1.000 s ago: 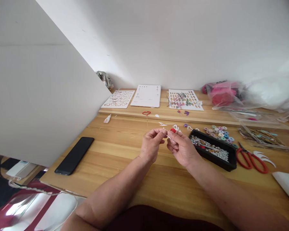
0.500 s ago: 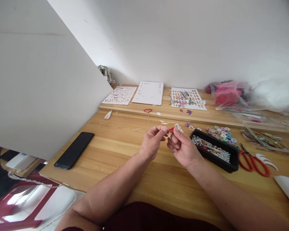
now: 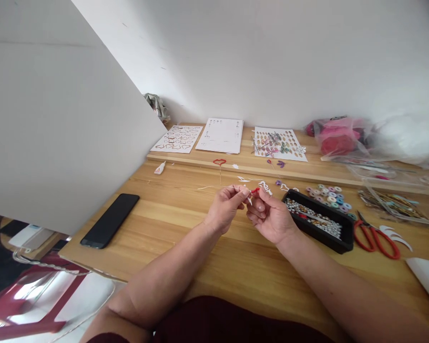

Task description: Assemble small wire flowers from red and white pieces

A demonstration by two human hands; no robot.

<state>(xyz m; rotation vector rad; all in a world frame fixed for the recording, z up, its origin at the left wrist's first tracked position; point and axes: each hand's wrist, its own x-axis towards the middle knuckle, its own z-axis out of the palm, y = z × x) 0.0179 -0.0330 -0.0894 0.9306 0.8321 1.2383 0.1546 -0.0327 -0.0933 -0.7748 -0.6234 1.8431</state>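
Observation:
Over the middle of the table my left hand (image 3: 224, 208) pinches a thin white cut-out piece (image 3: 250, 201); its pointed end sticks out below the fingertips. A red-wrapped part (image 3: 255, 191) of it spans the small gap to my right hand (image 3: 271, 216), whose thumb and index finger are closed on its other end. A pale thin strand (image 3: 209, 187) runs out leftward from behind my left hand. Beyond the hands lie white cut-outs (image 3: 265, 186) and a red outline shape (image 3: 219, 162) on a thin stem. My fingers hide much of the held piece.
A black tray of beads (image 3: 347, 238) stands right of my right hand, beside thread spools (image 3: 331, 196) and red-handled scissors (image 3: 382, 244). A phone (image 3: 110, 220) and a small glue bottle (image 3: 160, 168) lie left. Patterned sheets (image 3: 219, 136) rest on the raised back ledge (image 3: 248, 166).
Both hands keep their pinch on the red-wrapped piece, with small finger shifts. The pale strand left of my left hand now lies higher and reaches to the fingers. The view has tilted slightly.

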